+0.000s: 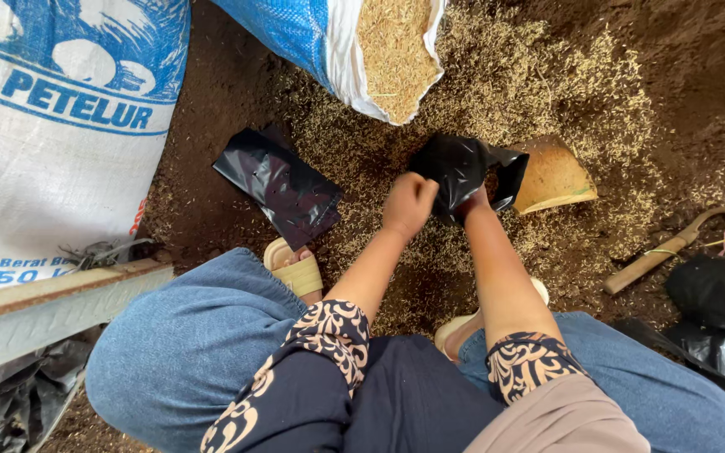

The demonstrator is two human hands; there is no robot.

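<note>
- At the far left edge of the ground I see a big white and blue woven sack (52, 134) standing upright, with a grey and brown plank (52, 306) lying against its foot.
- Below the plank, in the bottom left corner, crumpled dark plastic sheeting (10, 403) lies on the soil.
- Just right of the sack, a flat black plastic bag (283, 186) lies on the dark ground (203, 143), apart from both hands.
- Near that flat bag's lower end, a foot in a tan sandal (295, 270) rests on the ground.
- At the top edge, a second blue and white sack (337, 42) lies tipped over with its mouth open, showing tan husk inside; loose husk (539, 67) is scattered over the ground around it.
- My left hand (409, 204) is curled into a closed fist, pinching the near edge of the open black bag (461, 172) in the middle of the husk-strewn ground.
- My right hand (473, 203) is mostly buried in that same bag's folds; it appears to grasp the plastic, but I cannot tell how its fingers are set.
- Touching the bag's right side is a tan curved scoop-like piece (554, 178), lying on the husk.
- Further right, a wooden-handled tool (665, 250) lies on the soil.
- At the right edge sits a heap of more black bags (719, 315), well apart from my hands.
</note>
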